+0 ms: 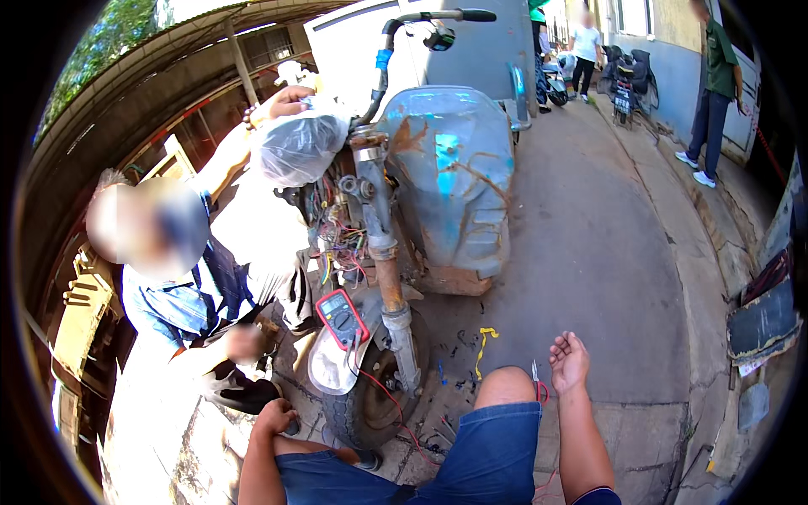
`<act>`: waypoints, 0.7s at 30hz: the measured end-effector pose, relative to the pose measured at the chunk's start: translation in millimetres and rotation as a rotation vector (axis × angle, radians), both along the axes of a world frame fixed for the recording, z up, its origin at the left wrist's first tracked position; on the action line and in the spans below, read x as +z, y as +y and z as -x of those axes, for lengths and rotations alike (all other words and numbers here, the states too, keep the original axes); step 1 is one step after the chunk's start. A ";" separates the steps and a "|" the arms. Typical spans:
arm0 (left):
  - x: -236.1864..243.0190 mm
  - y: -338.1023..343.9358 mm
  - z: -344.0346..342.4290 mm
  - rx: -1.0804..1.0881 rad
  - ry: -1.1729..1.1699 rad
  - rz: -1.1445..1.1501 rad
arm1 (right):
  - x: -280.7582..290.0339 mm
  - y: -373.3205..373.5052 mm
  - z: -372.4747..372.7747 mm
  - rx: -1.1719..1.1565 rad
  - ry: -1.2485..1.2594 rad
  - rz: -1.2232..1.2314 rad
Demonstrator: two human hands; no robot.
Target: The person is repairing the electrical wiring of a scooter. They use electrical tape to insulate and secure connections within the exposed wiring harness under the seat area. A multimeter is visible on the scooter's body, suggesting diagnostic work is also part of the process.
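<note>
My right hand [570, 360] is raised palm up beside my right knee, its fingers loosely bent and nothing in it. Close by, scissors [541, 390] with red handles show partly behind that knee. My left hand [276, 417] rests near my left knee, fingers loosely curled, with no object visible in it. Ahead stands a worn blue-grey three-wheeler [454, 194] with a bare front fork [389, 282]. A red-rimmed multimeter [342, 320] leans on the front mudguard [328, 370], its red lead trailing to the ground. Tangled coloured wires [345, 244] hang beside the fork.
At left another person [189, 295] sits by the wheel [370, 412], one hand on the plastic-wrapped headlamp [303, 147]. A yellow strip [482, 349] and dark scraps lie on the paving. Bystanders and parked scooters [624, 88] are at the far right, along a kerb [656, 181].
</note>
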State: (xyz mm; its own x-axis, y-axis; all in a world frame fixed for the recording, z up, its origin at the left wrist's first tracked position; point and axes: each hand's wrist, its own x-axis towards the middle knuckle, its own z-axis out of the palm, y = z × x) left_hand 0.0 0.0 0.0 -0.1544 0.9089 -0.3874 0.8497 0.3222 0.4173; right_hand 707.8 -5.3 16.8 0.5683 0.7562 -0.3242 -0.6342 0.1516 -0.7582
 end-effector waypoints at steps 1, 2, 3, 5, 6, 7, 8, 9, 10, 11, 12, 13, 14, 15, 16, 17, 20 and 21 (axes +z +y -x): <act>-20.3 3.0 -17.2 -0.036 -0.008 -0.024 | 15.9 5.9 -10.3 -0.002 -0.075 -0.014; -38.1 4.4 -33.1 -0.044 -0.026 -0.039 | 27.7 17.5 -18.9 -0.006 -0.148 -0.030; 49.8 18.9 34.2 -0.037 0.117 -0.079 | 35.5 45.1 49.7 0.011 -0.061 -0.080; -4.2 46.0 -42.4 -0.048 0.001 -0.124 | 81.8 69.4 -0.6 0.012 -0.288 -0.132; 2.5 34.6 -28.4 -0.077 0.035 -0.075 | 65.4 59.7 15.4 -0.015 -0.344 -0.049; 16.0 22.7 -20.5 -0.098 0.064 -0.048 | 47.5 55.2 31.5 0.032 -0.448 0.004; 29.7 12.5 -14.1 -0.121 0.092 -0.020 | 30.0 48.5 48.3 0.079 -0.552 0.054; 36.8 6.8 -16.9 -0.138 0.101 -0.011 | 24.7 48.9 55.0 0.127 -0.676 0.086; 44.8 4.9 -19.9 -0.132 0.085 0.013 | 23.1 50.1 55.9 0.131 -0.639 0.090; 46.7 6.9 -18.5 -0.140 0.092 0.010 | 19.7 53.5 55.6 0.100 -0.712 0.062; 45.7 6.3 -15.5 -0.149 0.100 0.015 | 14.8 55.5 55.9 0.071 -0.784 0.039; 44.4 6.7 -12.5 -0.159 0.108 0.018 | 10.0 57.1 55.4 0.039 -0.855 0.016; 42.5 8.5 -8.6 -0.172 0.111 0.011 | 5.2 56.5 53.9 0.060 -0.870 0.042; 39.3 6.0 -4.1 -0.177 0.113 0.011 | 8.1 53.4 57.3 0.091 -0.886 0.070; 35.8 2.6 -0.4 -0.182 0.115 0.010 | 12.6 51.8 61.2 0.123 -0.902 0.097; 32.4 0.3 3.2 -0.178 0.120 -0.001 | 14.4 52.9 64.0 0.124 -0.953 0.095; 32.3 3.6 -1.3 -0.171 0.138 -0.003 | 15.7 48.6 61.1 0.121 -1.094 0.117; 30.4 2.5 0.1 -0.175 0.148 -0.027 | 16.3 48.9 59.6 0.126 -1.125 0.129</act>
State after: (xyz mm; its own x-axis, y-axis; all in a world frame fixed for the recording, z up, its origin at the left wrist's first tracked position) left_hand -0.1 2.5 30.4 -0.0469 0.9365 -0.3474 0.9443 0.1550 0.2902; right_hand 648.2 43.6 33.1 0.5084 0.8263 0.2423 0.4104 0.0149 -0.9118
